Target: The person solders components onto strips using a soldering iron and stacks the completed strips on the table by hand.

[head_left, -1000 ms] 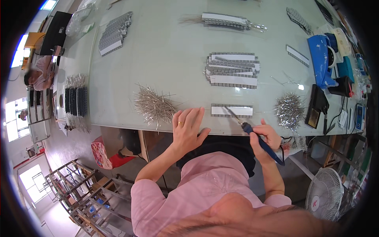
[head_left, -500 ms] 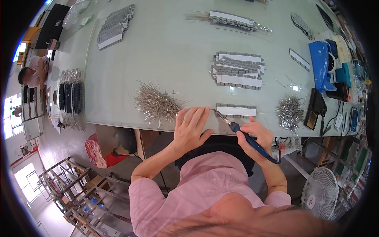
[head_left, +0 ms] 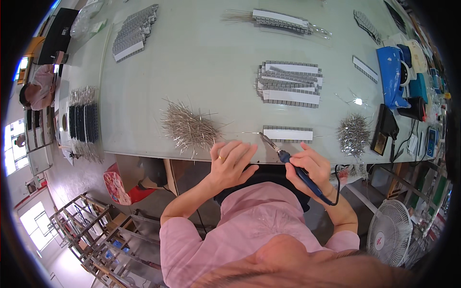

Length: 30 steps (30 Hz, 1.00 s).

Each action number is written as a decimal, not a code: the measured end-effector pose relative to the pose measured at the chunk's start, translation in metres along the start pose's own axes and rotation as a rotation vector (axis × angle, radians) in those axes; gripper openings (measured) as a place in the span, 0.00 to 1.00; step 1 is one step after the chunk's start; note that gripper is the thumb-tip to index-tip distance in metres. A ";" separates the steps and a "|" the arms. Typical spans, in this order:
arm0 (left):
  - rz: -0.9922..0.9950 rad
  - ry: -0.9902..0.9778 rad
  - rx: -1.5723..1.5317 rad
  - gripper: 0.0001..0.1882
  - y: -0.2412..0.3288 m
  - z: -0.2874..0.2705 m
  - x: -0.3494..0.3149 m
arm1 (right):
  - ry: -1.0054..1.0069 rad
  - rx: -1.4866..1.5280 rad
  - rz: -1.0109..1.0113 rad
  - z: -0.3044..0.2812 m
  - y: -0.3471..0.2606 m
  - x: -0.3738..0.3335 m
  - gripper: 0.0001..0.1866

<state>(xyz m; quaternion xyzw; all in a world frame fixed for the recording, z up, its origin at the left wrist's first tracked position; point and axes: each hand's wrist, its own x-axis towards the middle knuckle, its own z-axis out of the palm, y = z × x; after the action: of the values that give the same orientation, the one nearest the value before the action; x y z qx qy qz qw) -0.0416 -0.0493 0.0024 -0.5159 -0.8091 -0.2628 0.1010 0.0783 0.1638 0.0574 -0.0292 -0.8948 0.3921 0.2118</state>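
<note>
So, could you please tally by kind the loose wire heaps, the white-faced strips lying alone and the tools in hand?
Loose wire heaps: 2
White-faced strips lying alone: 2
Soldering iron, in the right hand: 1
Total: 5

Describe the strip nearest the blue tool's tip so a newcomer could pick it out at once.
On the pale table, find the right hand at the near edge, holding a blue-handled tool. Just right of the tool's tip lies the strip, white-centred with gray edges. It lies singly and level across the view, unlike the piled strips beyond it and the slanted lone strip farther right.
</note>
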 end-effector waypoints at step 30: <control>0.339 -0.123 -0.001 0.20 0.053 0.045 0.033 | 0.564 0.187 0.376 -0.052 0.058 -0.049 0.04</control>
<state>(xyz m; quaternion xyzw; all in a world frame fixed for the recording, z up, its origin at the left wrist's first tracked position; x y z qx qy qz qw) -0.0042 0.0178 -0.0041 -0.6601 -0.7150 -0.2104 0.0937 0.1374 0.2294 0.0299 -0.2808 -0.7403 0.4812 0.3764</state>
